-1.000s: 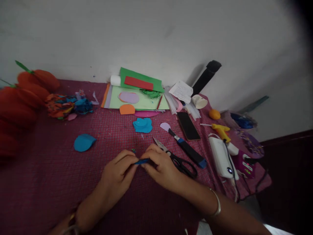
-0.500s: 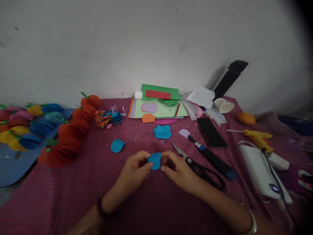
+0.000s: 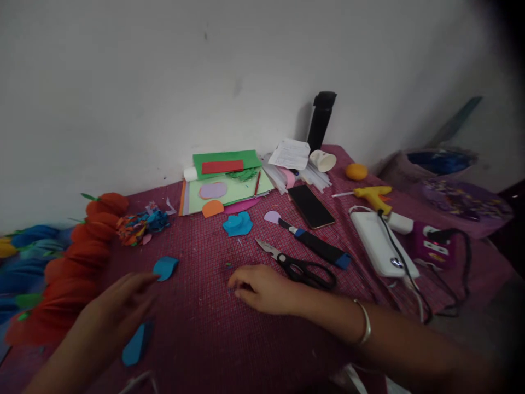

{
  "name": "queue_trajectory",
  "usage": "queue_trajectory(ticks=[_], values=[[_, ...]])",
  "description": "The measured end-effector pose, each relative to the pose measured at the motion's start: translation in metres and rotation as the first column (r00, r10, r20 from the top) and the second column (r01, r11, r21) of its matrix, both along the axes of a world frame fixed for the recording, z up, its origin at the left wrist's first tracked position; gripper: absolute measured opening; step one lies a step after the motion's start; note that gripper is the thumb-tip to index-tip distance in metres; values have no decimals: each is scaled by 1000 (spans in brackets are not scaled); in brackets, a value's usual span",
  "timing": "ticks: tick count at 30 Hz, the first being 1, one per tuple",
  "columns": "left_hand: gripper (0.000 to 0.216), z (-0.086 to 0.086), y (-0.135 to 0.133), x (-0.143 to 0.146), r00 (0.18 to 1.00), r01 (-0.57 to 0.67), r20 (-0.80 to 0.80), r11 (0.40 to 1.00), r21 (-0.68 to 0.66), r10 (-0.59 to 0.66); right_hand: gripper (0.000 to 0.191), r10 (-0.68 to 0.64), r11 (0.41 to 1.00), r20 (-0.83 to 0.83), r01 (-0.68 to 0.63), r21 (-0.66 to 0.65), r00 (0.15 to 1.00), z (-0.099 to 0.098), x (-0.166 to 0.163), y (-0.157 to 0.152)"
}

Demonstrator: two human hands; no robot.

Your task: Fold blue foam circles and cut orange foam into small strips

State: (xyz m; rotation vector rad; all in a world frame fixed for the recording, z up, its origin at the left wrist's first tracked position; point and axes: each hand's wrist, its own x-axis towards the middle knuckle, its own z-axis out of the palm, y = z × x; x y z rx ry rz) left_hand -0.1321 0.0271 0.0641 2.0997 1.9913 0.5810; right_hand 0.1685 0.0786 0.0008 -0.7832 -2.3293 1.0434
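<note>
My left hand (image 3: 118, 312), smeared by motion, is stretched out at the left with fingers and thumb apart. Its fingertips are at the edge of a blue cut-out petal shape (image 3: 165, 269); whether they touch cannot be made out. A second blue cut-out piece (image 3: 134, 346) is just below that hand, outside its fingers. My right hand (image 3: 262, 287) is over the cloth, loosely curled with a gap between thumb and forefinger and nothing visible in it. Close by lie the scissors (image 3: 301, 269) with black handles. Farther back is a small pile of blue cut-outs (image 3: 238, 224).
Orange paper pumpkins (image 3: 84, 260) line the left side beside paper scraps (image 3: 141, 224). Coloured sheets (image 3: 229, 191) lie at the back. Rightward are a box cutter (image 3: 322, 247), a phone (image 3: 311, 207), a yellow glue gun (image 3: 373, 197), a white power bank (image 3: 381, 246) and a black bottle (image 3: 321, 123).
The blue piece held between both hands has left them and is under my left hand. My left hand has moved left, my right hand has withdrawn slightly, and the view has turned right.
</note>
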Motion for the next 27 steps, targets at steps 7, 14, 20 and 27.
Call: queue_trajectory(ticks=[7,14,20,27], values=[[33,-14,124,108,908,419,-43,902,109,-416,20,49,996,22,-51,75,999,0,1,3],[11,-39,171,115,958,280,16,946,164,-287,16,45,999,-35,-44,26,998,-3,0,4],[18,-24,125,119,963,153,187,964,218,-196,22,-431,817,-402,161,-553,808,-5,-4,13],[16,-17,57,136,855,198,430,949,245,-290,27,-458,713,-546,-78,-697,701,2,-3,22]])
